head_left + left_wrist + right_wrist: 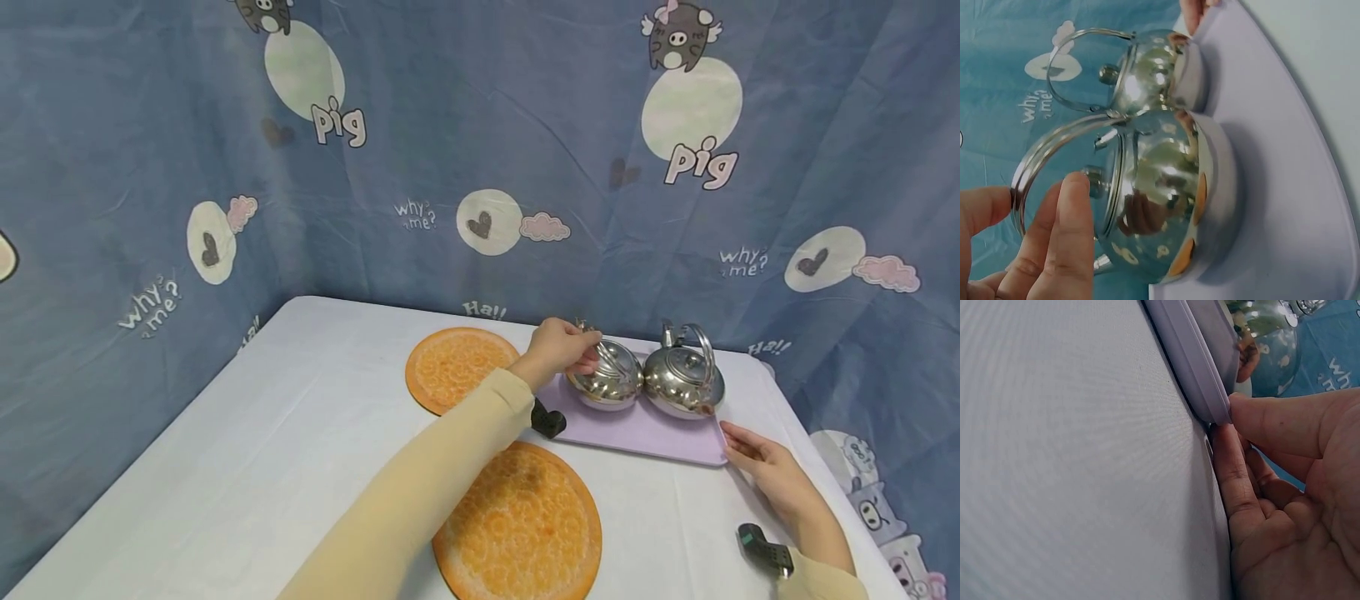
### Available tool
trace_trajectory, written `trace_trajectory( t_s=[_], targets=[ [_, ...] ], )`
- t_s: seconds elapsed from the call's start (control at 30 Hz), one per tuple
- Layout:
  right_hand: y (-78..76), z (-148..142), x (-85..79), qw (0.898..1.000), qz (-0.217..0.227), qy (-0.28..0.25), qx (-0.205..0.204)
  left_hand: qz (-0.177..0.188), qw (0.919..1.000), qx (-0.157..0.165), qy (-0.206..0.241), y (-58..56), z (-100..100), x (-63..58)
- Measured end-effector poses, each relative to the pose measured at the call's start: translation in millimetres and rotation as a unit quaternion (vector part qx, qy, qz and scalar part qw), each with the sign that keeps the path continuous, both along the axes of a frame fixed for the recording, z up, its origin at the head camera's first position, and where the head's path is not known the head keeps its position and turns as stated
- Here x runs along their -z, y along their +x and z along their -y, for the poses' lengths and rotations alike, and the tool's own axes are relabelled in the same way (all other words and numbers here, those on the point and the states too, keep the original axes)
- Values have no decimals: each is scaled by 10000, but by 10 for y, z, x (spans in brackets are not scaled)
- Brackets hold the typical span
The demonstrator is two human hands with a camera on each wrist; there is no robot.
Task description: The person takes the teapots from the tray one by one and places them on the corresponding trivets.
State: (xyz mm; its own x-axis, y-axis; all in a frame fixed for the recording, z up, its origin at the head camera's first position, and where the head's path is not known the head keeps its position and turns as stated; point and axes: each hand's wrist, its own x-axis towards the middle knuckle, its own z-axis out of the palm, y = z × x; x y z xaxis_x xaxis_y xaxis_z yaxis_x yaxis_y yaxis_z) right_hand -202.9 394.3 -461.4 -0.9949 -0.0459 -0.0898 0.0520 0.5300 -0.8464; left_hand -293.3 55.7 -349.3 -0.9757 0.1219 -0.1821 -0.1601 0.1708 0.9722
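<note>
Two shiny steel kettles stand side by side on a lilac tray (645, 442) at the back right of the table. My left hand (561, 346) holds the arched handle (1029, 162) of the left kettle (609, 390), thumb on one side and fingers through the loop. Its lid and round body face the left wrist camera. The right kettle (678, 387) has its handle raised, with no hand on it. At the tray's near right corner, my right hand (776, 475) pinches the rim, thumb above and index finger low against the edge, close to the tabletop.
Two round orange, pizza-like mats lie on the white table (300, 467): a far mat (459, 367) left of the tray and a near mat (525, 525), partly under my left forearm. A blue patterned curtain (405, 125) hangs behind the table.
</note>
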Motion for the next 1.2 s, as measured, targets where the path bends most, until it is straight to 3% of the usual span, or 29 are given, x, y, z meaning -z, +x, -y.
trace_trajectory(
  t_s=[0.3, 0.43, 0.67, 0.87, 1.2],
  targets=[
    [15, -4, 14, 10000, -32, -45, 22, 101, 9969, -107, 770, -21, -149, -55],
    [17, -5, 11, 10000, -21, -42, 25, 45, 9966, -331, 749, -33, -256, -106],
    [0, -14, 13, 9999, -65, -101, -32, -154, 9972, -658, 314, -82, -383, -129],
    [-11, -16, 4, 9999, -134, -87, -38, -197, 9975, -481, 479, -117, -353, -164],
    [-13, -17, 27, 9999, -21, -147, 53, -214, 9989, -252, 331, -174, -296, -198]
  ],
)
